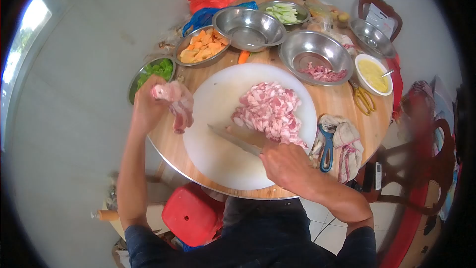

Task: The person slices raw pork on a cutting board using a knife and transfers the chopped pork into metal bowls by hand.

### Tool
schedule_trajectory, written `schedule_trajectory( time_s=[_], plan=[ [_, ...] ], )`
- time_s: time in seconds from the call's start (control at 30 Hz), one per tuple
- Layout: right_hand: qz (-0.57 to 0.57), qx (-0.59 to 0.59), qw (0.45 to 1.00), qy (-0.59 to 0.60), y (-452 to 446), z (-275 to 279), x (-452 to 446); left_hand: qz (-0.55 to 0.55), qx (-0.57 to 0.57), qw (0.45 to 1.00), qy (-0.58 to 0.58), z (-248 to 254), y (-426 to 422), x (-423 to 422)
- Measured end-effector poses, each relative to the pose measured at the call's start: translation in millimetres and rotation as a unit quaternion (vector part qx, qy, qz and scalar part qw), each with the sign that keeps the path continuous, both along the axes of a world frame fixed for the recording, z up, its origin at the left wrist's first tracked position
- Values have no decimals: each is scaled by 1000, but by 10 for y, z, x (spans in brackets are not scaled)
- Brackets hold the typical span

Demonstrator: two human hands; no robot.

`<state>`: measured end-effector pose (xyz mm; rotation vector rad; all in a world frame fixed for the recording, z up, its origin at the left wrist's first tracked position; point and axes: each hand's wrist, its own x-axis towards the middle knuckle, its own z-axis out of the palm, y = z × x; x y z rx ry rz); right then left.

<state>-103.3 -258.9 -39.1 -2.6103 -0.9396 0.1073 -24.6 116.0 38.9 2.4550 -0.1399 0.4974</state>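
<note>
My left hand (148,101) is closed around a strip of raw meat (179,104), which hangs in the air over the left edge of the round white cutting board (210,164). In my right hand (285,164) is the handle of a knife (235,140). Its broad blade points left above the board, close to the near side of a pile of chopped raw meat (270,109). Part of the blade and the handle is hidden by my fingers and by blur.
Around the board stand bowls of green peppers (157,69), orange slices (204,45) and pale green pieces (283,13). One metal bowl (317,39) holds some meat. A bowl of yellow liquid (373,74), scissors (364,101), a blue-handled peeler (326,149) and a cloth (348,141) lie right.
</note>
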Motion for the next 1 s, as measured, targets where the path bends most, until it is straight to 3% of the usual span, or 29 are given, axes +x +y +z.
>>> schedule_trajectory(
  time_s=[0.17, 0.27, 0.37, 0.43, 0.5, 0.63, 0.8, 0.9, 0.97, 1.0],
  plan=[
    [-87, 25, 996, -6, -12, 30, 303, -12, 57, 998, -31, -112, -292, -192],
    [-123, 26, 992, 5, -108, 17, 488, -22, 169, 984, -59, -177, -497, -287],
    [-147, 29, 988, 21, -131, 72, 508, -70, 196, 975, -79, -283, -707, -397],
    [-168, 32, 985, 37, -190, 182, 470, -76, 149, 986, -18, -458, -752, -436],
    [-154, 70, 985, 32, -403, 311, 345, -106, 244, 961, -78, -469, -921, -534],
    [-108, 4, 993, 52, -909, 583, 110, -179, 248, 950, -64, -638, -1050, -644],
    [-77, -37, 995, 53, -1213, 532, -4, -251, 235, 939, -19, -667, -1126, -676],
    [-56, -55, 996, -37, -1212, 300, 29, -287, 202, 935, 41, -443, -1031, -592],
    [-28, -46, 990, -130, -1154, 254, 78, -249, 83, 958, 113, -281, -1001, -465],
    [-28, -43, 991, -125, -1128, 251, 99, -256, 90, 959, 82, -160, -1064, -366]
  ],
)
